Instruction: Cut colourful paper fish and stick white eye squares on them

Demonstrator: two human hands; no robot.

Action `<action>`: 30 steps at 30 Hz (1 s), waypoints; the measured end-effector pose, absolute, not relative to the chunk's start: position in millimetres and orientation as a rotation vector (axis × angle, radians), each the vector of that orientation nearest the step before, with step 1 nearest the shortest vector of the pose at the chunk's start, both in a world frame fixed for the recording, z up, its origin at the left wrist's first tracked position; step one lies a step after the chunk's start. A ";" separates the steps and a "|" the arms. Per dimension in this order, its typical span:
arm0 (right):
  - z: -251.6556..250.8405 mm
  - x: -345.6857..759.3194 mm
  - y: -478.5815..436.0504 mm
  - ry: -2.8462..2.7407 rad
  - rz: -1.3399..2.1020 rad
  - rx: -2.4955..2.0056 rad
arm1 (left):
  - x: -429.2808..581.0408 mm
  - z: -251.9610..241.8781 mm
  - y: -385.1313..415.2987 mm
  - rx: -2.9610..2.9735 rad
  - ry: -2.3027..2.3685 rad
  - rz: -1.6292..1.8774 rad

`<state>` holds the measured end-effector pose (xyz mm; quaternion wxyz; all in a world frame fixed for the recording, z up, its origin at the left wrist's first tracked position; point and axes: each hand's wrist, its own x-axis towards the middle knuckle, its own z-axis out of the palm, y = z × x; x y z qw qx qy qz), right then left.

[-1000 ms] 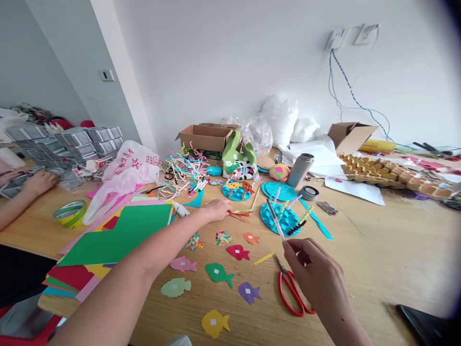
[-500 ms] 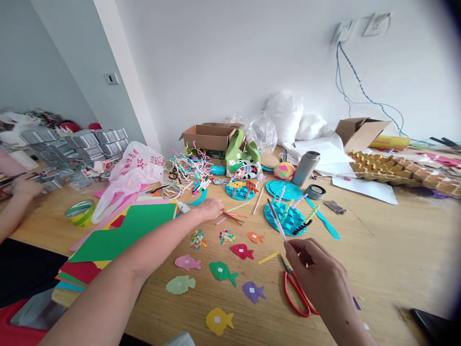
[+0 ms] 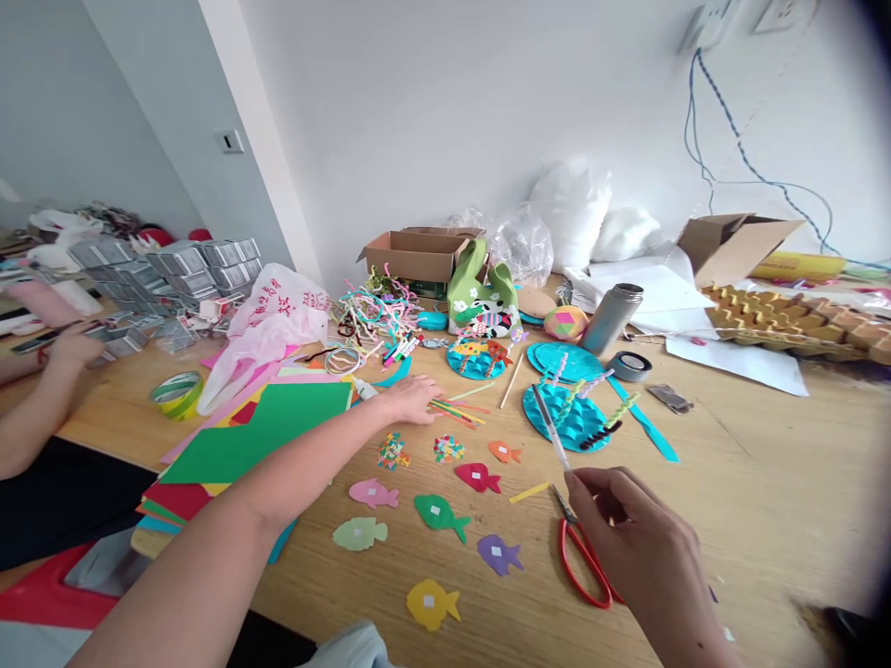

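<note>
My left hand [image 3: 412,400] reaches over a small bunch of thin paper strips [image 3: 459,411]; its fingertips are on their left ends, and whether it grips any is hard to tell. A thin pen [image 3: 551,429] is pinched in my right hand [image 3: 616,520], tip pointing up and left. Red-handled scissors [image 3: 581,561] lie beside that hand. Paper fish, among them a green fish [image 3: 441,516], a yellow fish [image 3: 432,605] and a purple fish [image 3: 498,554], are spread below, most with a white square. Two confetti-covered shapes [image 3: 449,450] lie above them.
Coloured paper sheets [image 3: 278,431] and a tape roll [image 3: 177,396] lie left. Blue discs with pipe cleaners [image 3: 567,415], a metal bottle [image 3: 613,320] and egg trays [image 3: 786,320] are right. Pipe cleaners [image 3: 380,315] and a cardboard box [image 3: 418,255] stand behind. Another person's hand [image 3: 75,345] is far left.
The view has shifted, so most things appear farther right or lower. My left hand's fingers have spread over the strips, which now fan out more. My right hand still holds the pen.
</note>
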<state>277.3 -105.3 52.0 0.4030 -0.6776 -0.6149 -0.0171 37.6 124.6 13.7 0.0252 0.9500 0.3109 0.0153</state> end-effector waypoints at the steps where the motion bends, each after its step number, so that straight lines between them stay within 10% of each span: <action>1: 52.1 275.8 -105.2 -1.560 -0.044 -1.706 | 37.7 13.1 126.2 2.938 0.983 0.046; 30: 49.8 276.7 -111.8 -1.563 0.041 -1.677 | 63.8 -4.0 148.6 2.846 0.945 0.094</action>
